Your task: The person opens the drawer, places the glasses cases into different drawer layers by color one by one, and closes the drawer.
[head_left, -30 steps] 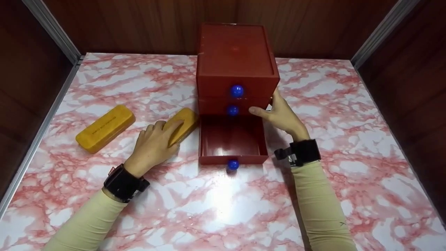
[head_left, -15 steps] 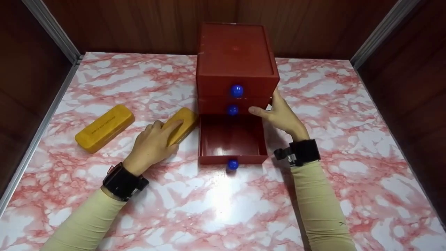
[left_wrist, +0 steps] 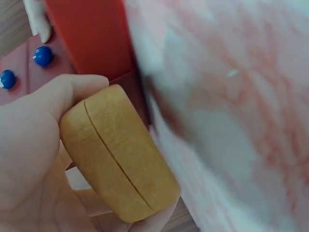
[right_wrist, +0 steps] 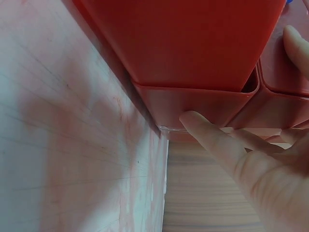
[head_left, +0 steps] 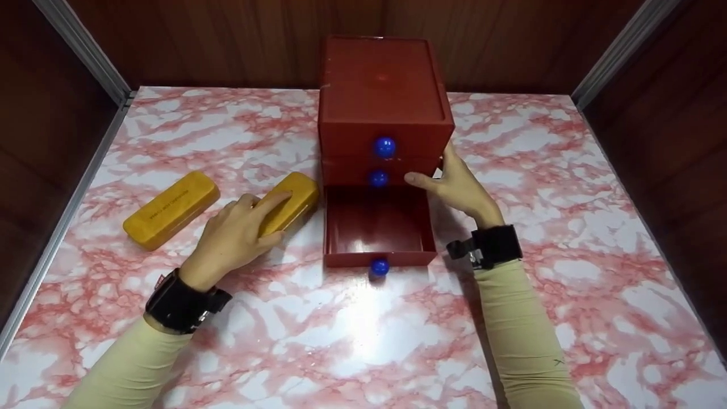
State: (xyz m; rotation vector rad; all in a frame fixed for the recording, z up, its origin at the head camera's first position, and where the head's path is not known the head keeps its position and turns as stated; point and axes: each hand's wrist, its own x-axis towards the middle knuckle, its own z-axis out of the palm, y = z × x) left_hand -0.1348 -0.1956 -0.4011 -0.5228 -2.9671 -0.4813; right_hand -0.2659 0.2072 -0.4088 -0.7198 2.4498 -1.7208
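Observation:
My left hand [head_left: 230, 238] grips a yellow glasses case [head_left: 301, 190], thumb on one long side and fingers over the top and far side. In the left wrist view the case [left_wrist: 120, 154] shows its end and the seam between lid and base. It is just left of a red drawer unit [head_left: 383, 85] with blue ball knobs, whose bottom drawer [head_left: 377, 227] is pulled out with nothing seen inside. My right hand [head_left: 463, 184] rests against the unit's right side, thumb on the middle drawer's front. In the right wrist view its index finger [right_wrist: 212, 137] lies straight along the side.
A second yellow glasses case [head_left: 171, 210] with dark lettering lies farther left on the pink-and-white marbled table [head_left: 363, 341]. Dark wood panels [head_left: 238, 45] enclose the table at the back and both sides.
My left hand has shifted a little to the left with the glasses case, so a narrow gap shows between case and drawer unit. The right hand and the open drawer stay where they were.

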